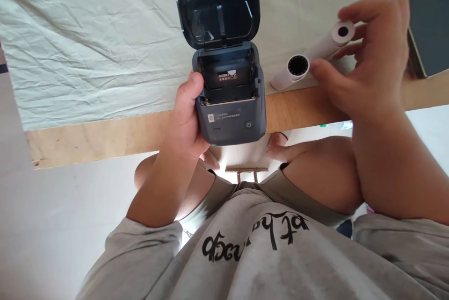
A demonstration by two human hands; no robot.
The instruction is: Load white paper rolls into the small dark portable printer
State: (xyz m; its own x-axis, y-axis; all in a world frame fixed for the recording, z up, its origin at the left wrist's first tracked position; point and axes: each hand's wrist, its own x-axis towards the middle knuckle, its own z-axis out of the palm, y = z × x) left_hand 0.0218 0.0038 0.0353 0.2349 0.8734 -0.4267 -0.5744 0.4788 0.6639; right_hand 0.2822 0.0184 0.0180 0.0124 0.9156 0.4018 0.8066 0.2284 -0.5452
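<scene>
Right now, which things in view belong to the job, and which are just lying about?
Apparently in use:
open printer, in the left hand
nearer white roll and farther roll, by the right hand

Lying about, apparently:
phone-like device, beside the right hand
pale cloth

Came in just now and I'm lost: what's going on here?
A person's left hand holds a dark printer-like device with its lid open. The right hand is at two white rolls on the cloth, fingers about the farther one; whether it grips is unclear. A dark phone lies beside that hand.
</scene>
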